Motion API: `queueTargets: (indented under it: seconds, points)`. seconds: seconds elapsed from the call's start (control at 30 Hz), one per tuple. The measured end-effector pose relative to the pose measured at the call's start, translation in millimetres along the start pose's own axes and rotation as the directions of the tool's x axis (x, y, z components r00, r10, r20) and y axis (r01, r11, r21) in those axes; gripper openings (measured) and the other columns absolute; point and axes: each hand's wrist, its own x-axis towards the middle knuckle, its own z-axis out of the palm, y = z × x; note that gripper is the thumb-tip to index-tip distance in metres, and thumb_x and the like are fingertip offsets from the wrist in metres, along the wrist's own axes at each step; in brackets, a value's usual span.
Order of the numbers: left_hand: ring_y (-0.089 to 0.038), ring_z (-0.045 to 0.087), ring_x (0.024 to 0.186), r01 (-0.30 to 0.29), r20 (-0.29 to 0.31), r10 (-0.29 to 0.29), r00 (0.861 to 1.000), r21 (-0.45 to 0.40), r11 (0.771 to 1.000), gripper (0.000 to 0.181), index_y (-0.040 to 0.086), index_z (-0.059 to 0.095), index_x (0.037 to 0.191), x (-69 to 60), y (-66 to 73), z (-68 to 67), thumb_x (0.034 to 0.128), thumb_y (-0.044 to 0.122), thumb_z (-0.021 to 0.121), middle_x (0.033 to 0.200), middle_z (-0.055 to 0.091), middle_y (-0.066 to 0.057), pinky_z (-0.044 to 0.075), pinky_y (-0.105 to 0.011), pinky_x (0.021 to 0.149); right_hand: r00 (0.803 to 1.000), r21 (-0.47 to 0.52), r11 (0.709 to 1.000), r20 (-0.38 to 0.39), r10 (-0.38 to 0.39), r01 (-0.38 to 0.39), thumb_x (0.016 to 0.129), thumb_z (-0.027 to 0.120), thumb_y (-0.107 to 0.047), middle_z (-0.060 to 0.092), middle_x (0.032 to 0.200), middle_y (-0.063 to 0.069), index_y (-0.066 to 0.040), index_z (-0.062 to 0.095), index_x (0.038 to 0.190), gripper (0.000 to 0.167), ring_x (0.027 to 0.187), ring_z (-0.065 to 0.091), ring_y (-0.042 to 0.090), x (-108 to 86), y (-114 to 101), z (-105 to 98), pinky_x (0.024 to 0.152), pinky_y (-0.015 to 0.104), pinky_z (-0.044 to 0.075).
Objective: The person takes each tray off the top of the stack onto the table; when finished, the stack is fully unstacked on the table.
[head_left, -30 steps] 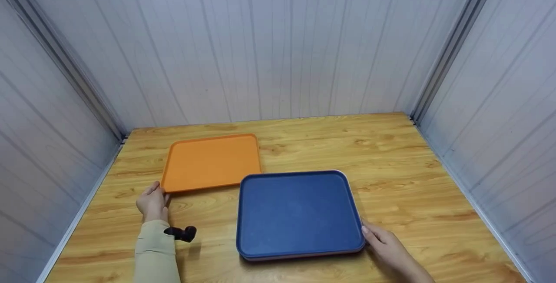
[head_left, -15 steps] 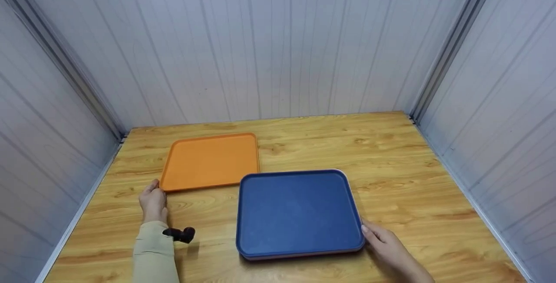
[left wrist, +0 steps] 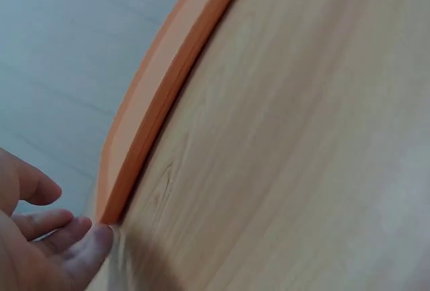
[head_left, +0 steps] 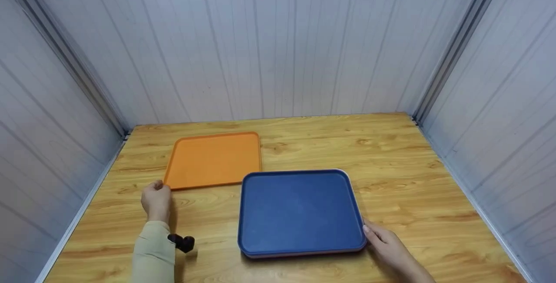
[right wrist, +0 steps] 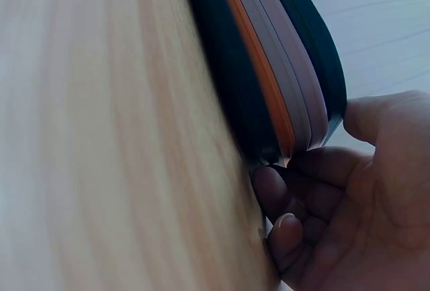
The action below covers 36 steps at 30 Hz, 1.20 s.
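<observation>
An orange tray (head_left: pixel 213 160) lies at the back left of the table in the head view. At its near left corner is my left hand (head_left: pixel 157 198), loosely curled. The left wrist view puts a fingertip (left wrist: pixel 101 236) at the tray's corner, touching or almost so, while the thumb (left wrist: pixel 41 187) stands apart from it. Front and centre, a blue tray (head_left: pixel 299 211) tops a stack with pinkish, grey, orange and dark trays below. My right hand (head_left: pixel 388 244) holds the stack's near right corner, thumb (right wrist: pixel 363 119) at the top tray and curled fingers lower down.
The wood-grain table (head_left: pixel 347 139) is enclosed by pale panel walls (head_left: pixel 278 44) at the back and both sides. A black camera mount (head_left: pixel 182 242) sticks out from my left sleeve. The blue stack's far left corner adjoins the orange tray's near right corner.
The orange tray's near left corner has shifted slightly away from me. My left hand has turned a little, showing more of its back. My right hand and the stack keep their place.
</observation>
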Motion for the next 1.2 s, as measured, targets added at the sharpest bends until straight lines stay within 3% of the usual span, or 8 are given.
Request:
queueTargets:
  seconds: [0.07,0.13,0.27,0.47,0.63,0.77,0.97,1.2]
  points:
    - [-0.038,0.043,0.128,-0.035,0.004,0.035,0.999,0.087,0.996,0.044,-0.006,0.05,0.137,-7.0,3.7,1.9,0.0954,0.009,0.046,0.136,0.051,-0.025,0.037,-0.045,0.104,1.0,-0.026,1.0,-0.009,-0.002,0.001,0.105,0.044,-0.028,0.043,0.147,0.013,0.001,0.043,0.144,0.049,0.134,0.036,0.026,-0.2,-0.1,0.2,0.105,0.016,0.029]
    - [-0.034,0.048,0.121,-0.063,0.024,0.061,0.998,0.087,0.994,0.042,-0.006,0.053,0.134,-14.8,7.3,4.5,0.096,0.01,0.048,0.131,0.053,-0.024,0.042,-0.038,0.096,1.0,-0.026,1.0,-0.014,0.003,-0.004,0.104,0.045,-0.028,0.044,0.147,0.012,0.0,0.044,0.143,0.048,0.134,0.036,0.025,-0.4,-0.6,0.5,0.106,0.017,0.029]
    - [-0.02,0.055,0.103,-0.06,0.12,0.072,0.99,-0.099,0.993,0.039,-0.008,0.051,0.134,-32.1,15.8,9.2,0.0979,0.009,0.051,0.128,0.053,-0.021,0.048,-0.021,0.078,1.0,-0.024,1.0,-0.021,0.013,-0.014,0.104,0.045,-0.029,0.044,0.146,0.012,-0.001,0.044,0.143,0.048,0.134,0.037,0.024,-1.0,-1.7,0.6,0.107,0.021,0.03]
    - [-0.006,0.063,0.081,-0.011,0.257,0.096,0.962,-0.313,0.95,0.038,-0.015,0.048,0.13,-57.9,24.0,15.0,0.0976,0.003,0.054,0.106,0.066,-0.008,0.054,-0.025,0.079,1.0,-0.011,1.0,-0.016,0.026,-0.027,0.104,0.045,-0.029,0.042,0.147,0.012,-0.001,0.043,0.144,0.049,0.136,0.035,0.026,-2.0,-1.8,-0.1,0.107,0.02,0.028]
    - [-0.01,0.065,0.086,0.008,0.314,0.117,0.942,-0.371,0.929,0.038,-0.017,0.049,0.129,-83.5,20.9,23.0,0.0971,0.003,0.056,0.103,0.068,-0.006,0.054,-0.028,0.082,0.999,-0.001,0.999,-0.003,0.034,-0.034,0.104,0.045,-0.031,0.04,0.149,0.012,0.0,0.042,0.144,0.051,0.137,0.034,0.027,-1.0,-1.3,0.7,0.109,0.025,0.027]
    - [-0.008,0.064,0.089,-0.041,0.348,0.17,0.922,-0.351,0.936,0.039,-0.019,0.048,0.128,-104.7,15.8,31.2,0.0967,0.003,0.055,0.113,0.066,-0.017,0.054,-0.03,0.085,0.998,-0.011,0.998,-0.012,0.054,-0.054,0.104,0.045,-0.032,0.041,0.148,0.01,-0.001,0.043,0.144,0.051,0.137,0.034,0.025,-0.7,-2.2,0.7,0.111,0.032,0.027]
    - [-0.027,0.058,0.115,-0.106,0.4,0.225,0.889,-0.299,0.948,0.041,-0.017,0.048,0.131,-135.1,12.8,44.3,0.0971,0.005,0.056,0.132,0.054,-0.028,0.051,-0.034,0.093,1.0,-0.015,1.0,-0.007,0.024,-0.024,0.104,0.045,-0.03,0.041,0.148,0.014,0.002,0.042,0.144,0.051,0.137,0.034,0.026,-2.4,-2.9,0.0,0.107,0.019,0.028]
    - [-0.042,0.043,0.13,-0.035,0.452,0.18,0.874,-0.311,0.95,0.046,-0.017,0.041,0.136,-162.9,7.5,59.8,0.0975,0.006,0.053,0.141,0.042,-0.032,0.039,-0.048,0.106,0.999,0.006,0.999,-0.007,0.05,-0.05,0.104,0.045,-0.032,0.042,0.148,0.011,0.0,0.042,0.144,0.052,0.136,0.034,0.022,-1.8,-2.6,0.8,0.107,0.018,0.028]
